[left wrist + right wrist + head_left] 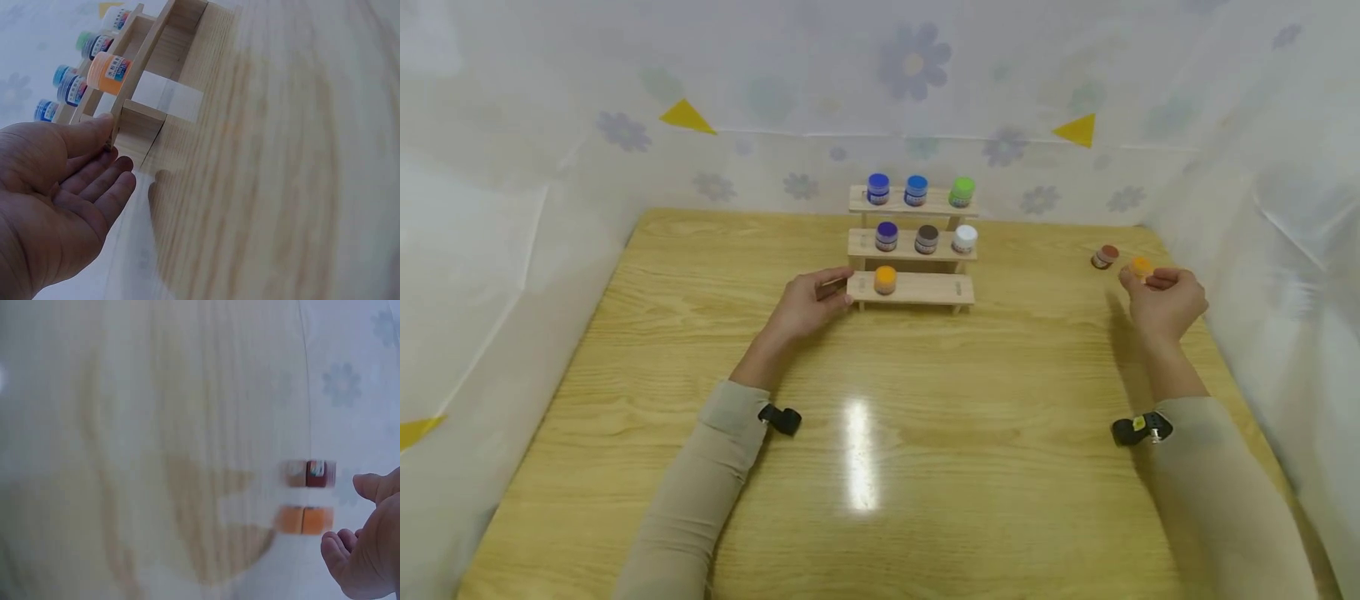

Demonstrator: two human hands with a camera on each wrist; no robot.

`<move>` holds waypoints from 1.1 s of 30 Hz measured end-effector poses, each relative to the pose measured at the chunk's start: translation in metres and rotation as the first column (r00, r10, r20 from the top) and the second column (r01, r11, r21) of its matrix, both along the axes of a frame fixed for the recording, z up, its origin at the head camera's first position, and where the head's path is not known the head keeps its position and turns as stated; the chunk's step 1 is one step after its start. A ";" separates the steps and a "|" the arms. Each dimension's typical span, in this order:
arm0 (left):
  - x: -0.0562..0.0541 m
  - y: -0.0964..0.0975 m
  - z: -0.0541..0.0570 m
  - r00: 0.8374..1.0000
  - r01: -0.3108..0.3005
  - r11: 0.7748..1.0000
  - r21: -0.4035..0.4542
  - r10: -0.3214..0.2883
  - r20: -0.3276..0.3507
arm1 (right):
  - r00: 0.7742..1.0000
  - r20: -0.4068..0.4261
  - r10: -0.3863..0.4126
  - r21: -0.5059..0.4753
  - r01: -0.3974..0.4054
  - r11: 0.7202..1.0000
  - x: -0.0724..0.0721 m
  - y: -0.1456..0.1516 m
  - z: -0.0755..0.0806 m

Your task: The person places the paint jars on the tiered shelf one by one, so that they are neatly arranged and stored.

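My left hand (805,307) pinches the left end of the lowest step of a three-tier wooden display rack (925,289); in the left wrist view the thumb lies at the step's edge, the fingers below. An orange paint jar (885,281) stands on that step. Out at the far right, my right hand (1167,307) hovers with thumb and fingers spread by another orange paint jar (1141,266), partly hidden in the head view. The right wrist view shows this orange jar (305,520) just beyond the fingertips. Beside it is a reddish-brown paint jar (1105,257).
The middle step bears a purple jar (887,237), a dark brown jar (927,240) and a white jar (965,239). On the top step are a dark blue jar (878,189), a blue jar (916,191) and a green jar (962,192). Flower-printed sheeting (797,92) surrounds the wooden table (970,467).
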State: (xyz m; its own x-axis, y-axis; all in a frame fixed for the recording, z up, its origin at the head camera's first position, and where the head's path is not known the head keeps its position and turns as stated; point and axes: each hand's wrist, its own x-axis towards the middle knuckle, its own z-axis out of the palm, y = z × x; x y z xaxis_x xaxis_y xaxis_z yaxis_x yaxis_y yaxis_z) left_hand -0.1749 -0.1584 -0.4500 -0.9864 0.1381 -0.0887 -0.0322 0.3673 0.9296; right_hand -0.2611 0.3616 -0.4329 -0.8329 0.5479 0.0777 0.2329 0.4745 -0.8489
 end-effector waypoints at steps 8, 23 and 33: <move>0.001 -0.002 0.000 1.000 0.000 1.000 0.006 0.000 -0.010 | 0.992 0.125 -0.029 -0.033 0.034 0.999 -0.022 0.026 -0.005; -0.002 0.000 -0.003 1.000 -0.003 1.000 0.019 0.003 -0.007 | 0.990 0.121 0.071 0.033 -0.076 0.997 -0.043 0.042 -0.009; -0.003 -0.002 -0.002 1.000 -0.016 1.000 -0.001 0.016 -0.005 | 0.976 0.095 0.194 0.128 -0.206 0.970 -0.024 0.031 -0.012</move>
State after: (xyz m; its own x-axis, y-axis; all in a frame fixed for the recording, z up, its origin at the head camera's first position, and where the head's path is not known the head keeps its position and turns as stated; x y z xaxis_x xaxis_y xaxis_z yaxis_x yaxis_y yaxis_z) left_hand -0.1776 -0.1599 -0.4515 -0.9890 0.1218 -0.0840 -0.0336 0.3679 0.9293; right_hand -0.2846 0.3924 -0.4445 -0.9311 0.3584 0.0679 0.1868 0.6285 -0.7550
